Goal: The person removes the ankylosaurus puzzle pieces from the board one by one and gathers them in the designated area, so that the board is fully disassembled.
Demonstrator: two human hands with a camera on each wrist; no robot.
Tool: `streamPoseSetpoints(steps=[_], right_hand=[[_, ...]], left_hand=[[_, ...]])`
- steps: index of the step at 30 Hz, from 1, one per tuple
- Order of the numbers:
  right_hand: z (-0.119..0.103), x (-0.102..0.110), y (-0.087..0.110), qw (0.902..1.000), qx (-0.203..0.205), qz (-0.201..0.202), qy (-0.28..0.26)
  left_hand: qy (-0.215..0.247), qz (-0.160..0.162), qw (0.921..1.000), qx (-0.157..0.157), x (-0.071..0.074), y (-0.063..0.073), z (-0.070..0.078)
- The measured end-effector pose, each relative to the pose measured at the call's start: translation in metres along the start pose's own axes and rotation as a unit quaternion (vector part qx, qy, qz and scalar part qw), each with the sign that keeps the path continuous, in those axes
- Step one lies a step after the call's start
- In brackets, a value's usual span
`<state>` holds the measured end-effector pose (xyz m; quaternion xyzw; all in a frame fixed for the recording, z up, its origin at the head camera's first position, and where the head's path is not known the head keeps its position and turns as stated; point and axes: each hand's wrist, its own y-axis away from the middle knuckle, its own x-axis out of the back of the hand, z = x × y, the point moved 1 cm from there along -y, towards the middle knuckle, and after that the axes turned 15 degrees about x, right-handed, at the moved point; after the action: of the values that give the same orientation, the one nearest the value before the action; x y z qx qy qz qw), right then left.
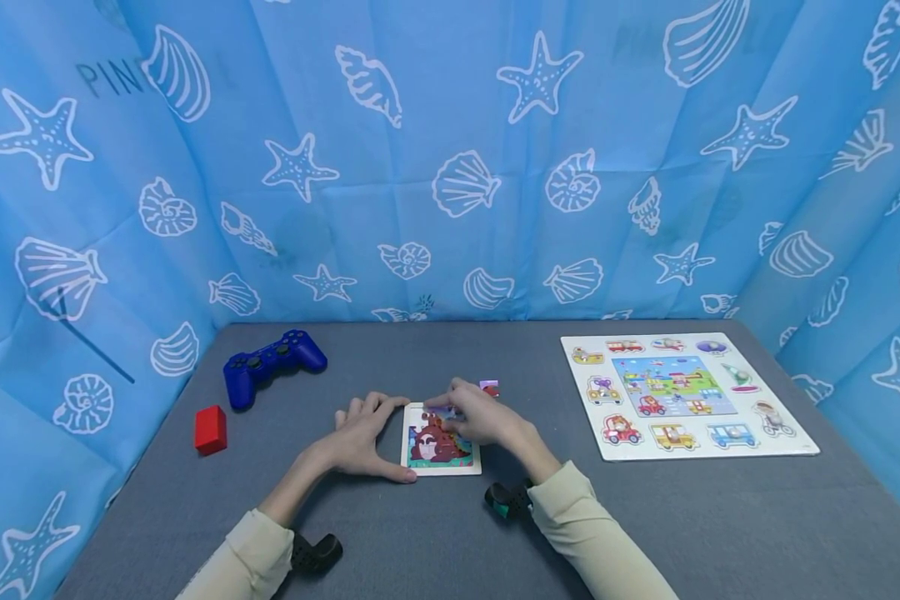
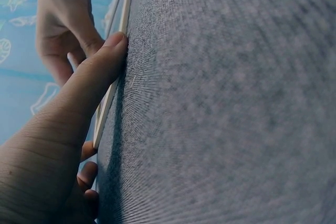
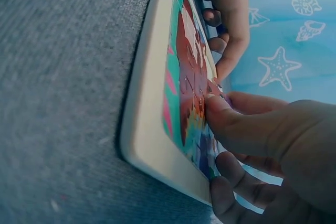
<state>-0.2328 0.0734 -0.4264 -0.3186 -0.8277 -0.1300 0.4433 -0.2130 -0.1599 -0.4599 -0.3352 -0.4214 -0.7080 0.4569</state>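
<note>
A small jigsaw puzzle board (image 1: 442,470) with a pale frame lies on the table, showing a red-haired figure on a green and blue ground. My left hand (image 1: 360,442) grips its left side, thumb at the near corner and index finger at the far corner. Over the upper right of the picture, my right hand (image 1: 480,414) pinches a small red-brown puzzle piece (image 3: 214,87) between thumb and index finger, partly hidden by them. Its other fingers rest by the frame's edge in the right wrist view. Just beyond this hand lies a loose puzzle piece (image 1: 489,387).
To the right lies a large white vehicle puzzle board (image 1: 600,446). A blue game controller (image 1: 273,362) and a red block (image 1: 210,430) lie on the left of the grey table (image 1: 420,542). A blue shell-patterned curtain (image 1: 450,242) hangs behind.
</note>
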Motion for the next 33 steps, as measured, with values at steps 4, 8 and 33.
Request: streamPoseSetpoints(steps=[4, 8, 33], right_hand=[[0.001, -0.001, 0.001, 1.0, 0.007, 0.006, 0.002], [0.001, 0.0, 0.002, 0.9998, 0.016, 0.012, -0.001], [0.026, 0.028, 0.039, 0.9973, 0.035, 0.055, 0.034]], left_hand=[[0.0, 0.001, 1.0, -0.001, 0.0, 0.0, -0.001], [-0.002, 0.002, 1.0, -0.004, -0.001, 0.0, -0.002], [-0.004, 0.006, 1.0, 0.001, 0.0, -0.001, -0.001]])
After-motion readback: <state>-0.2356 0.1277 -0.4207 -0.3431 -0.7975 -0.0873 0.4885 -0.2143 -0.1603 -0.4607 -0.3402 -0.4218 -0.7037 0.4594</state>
